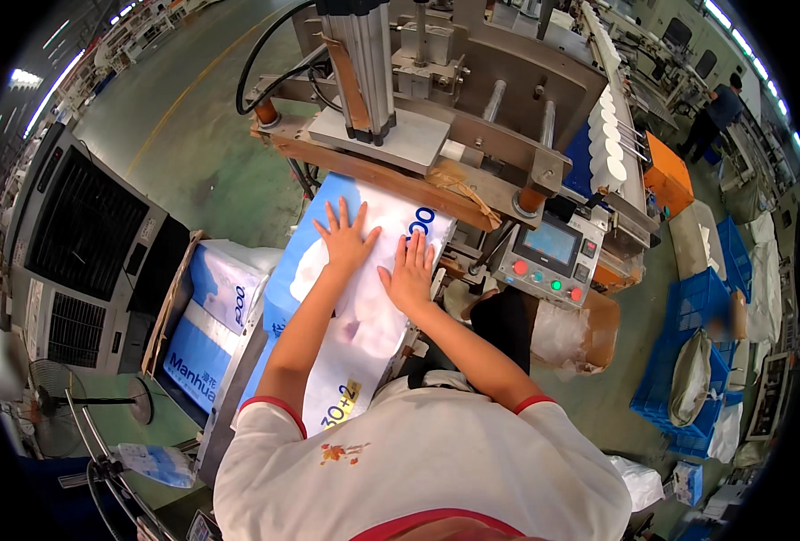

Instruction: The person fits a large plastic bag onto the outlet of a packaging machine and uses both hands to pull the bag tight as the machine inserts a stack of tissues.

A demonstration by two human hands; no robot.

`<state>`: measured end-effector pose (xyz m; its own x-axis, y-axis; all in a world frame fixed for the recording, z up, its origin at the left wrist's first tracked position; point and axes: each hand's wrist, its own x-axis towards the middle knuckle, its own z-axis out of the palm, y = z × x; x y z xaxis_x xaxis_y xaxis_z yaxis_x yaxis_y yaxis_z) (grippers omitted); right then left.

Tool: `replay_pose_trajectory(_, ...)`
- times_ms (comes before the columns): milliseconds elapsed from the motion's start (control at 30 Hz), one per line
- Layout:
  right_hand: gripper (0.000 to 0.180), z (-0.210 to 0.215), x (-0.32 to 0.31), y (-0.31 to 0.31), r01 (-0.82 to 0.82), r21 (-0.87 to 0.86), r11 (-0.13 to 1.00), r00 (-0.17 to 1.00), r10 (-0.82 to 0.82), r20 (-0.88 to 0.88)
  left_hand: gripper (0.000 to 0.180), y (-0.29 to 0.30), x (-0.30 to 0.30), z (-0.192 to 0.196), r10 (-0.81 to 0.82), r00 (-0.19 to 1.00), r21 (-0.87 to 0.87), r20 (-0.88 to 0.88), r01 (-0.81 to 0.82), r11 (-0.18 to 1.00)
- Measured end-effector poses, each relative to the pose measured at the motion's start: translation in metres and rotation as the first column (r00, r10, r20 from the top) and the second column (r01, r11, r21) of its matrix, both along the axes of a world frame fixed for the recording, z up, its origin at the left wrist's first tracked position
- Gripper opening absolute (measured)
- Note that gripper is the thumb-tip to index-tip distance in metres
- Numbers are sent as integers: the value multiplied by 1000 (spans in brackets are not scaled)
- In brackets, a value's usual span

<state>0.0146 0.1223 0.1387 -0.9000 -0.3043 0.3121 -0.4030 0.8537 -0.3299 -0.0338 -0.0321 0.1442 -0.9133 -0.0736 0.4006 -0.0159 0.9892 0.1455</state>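
A large blue-and-white printed plastic package (355, 298) lies flat at the middle of the frame, on the metal feed table (229, 406) of a grey steel sealing machine (472, 117), on a green-floored factory hall. Its far end reaches under the machine's wooden press bar (391, 180). The left hand (346, 239) and right hand (411, 270) lie side by side on the package, fingers spread and palms pressed flat, gripping nothing. A control panel with coloured buttons (546, 257) sits right of centre; blue plastic crates (698, 352) stand at the right edge.
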Motion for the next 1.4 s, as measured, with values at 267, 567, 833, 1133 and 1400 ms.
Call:
replay_pose_trajectory(267, 79, 0, -5, -1, 8, 40, 999, 1000, -9, 23, 63, 2, -13, -6, 36, 990, 26, 134, -40, 999)
replay_pose_trajectory(567, 80, 7, -9, -2, -15, 60, 998, 998, 12, 60, 62, 1, -15, -3, 12, 992, 75, 127, -21, 997)
replay_pose_trajectory(833, 79, 3, -14, 0, -47, 64, 997, 998, 44, 39, 61, 0, -18, -2, 11, 995, 50, 100, -16, 999)
replay_pose_trajectory(1133, 77, 11, -19, 0, -54, 94, 994, 995, 45, 92, 61, 1, -21, 1, 14, 991, 62, 130, -23, 998)
replay_pose_trajectory(1400, 79, 13, -23, 0, -58, 84, 995, 990, 47, 133, 61, 2, -24, 5, 22, 984, 44, 179, -31, 999)
